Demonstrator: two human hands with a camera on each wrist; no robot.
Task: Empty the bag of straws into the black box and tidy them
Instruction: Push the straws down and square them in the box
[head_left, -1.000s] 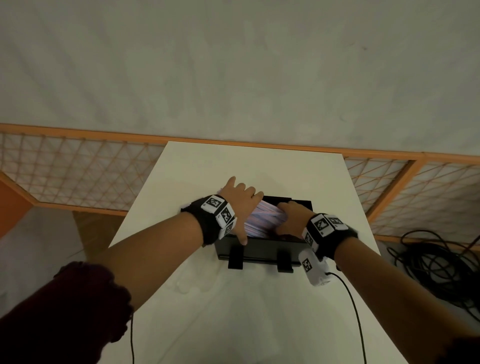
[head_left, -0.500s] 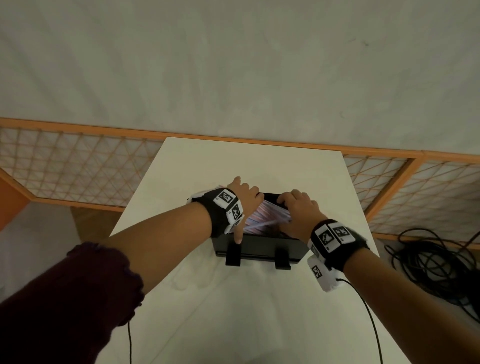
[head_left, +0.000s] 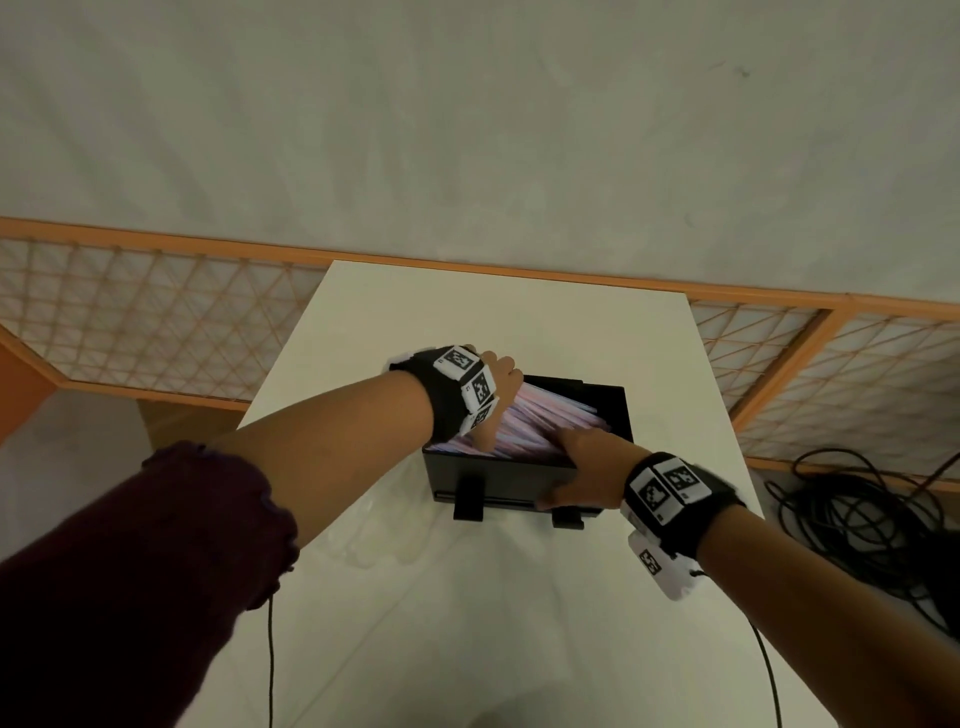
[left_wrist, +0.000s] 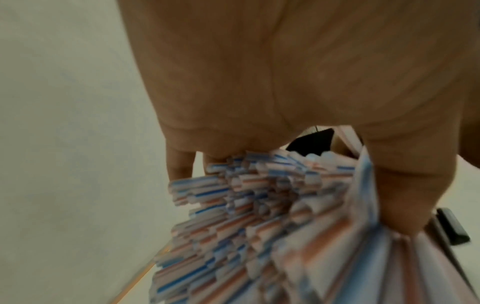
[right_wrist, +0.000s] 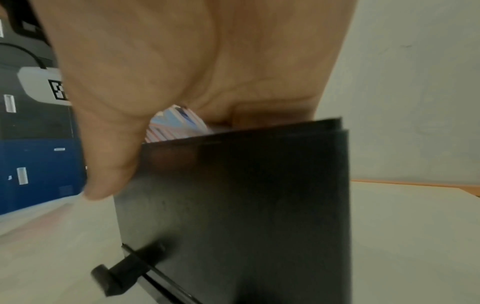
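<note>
Left hand (head_left: 498, 382) grip clamps striped straws (head_left: 524, 434) for squaring; right hand (head_left: 582, 467) grip pinches black box (head_left: 498, 475) wall at 4 o'clock, steadying it.

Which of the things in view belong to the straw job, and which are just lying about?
Job:
- straws, in the box
- black box
- left hand, holding the straws' left end
- right hand, gripping the box's near wall
- clear bag, on the table left of the box

Lying about:
- table
- black cables on the floor
- orange lattice fence
</note>
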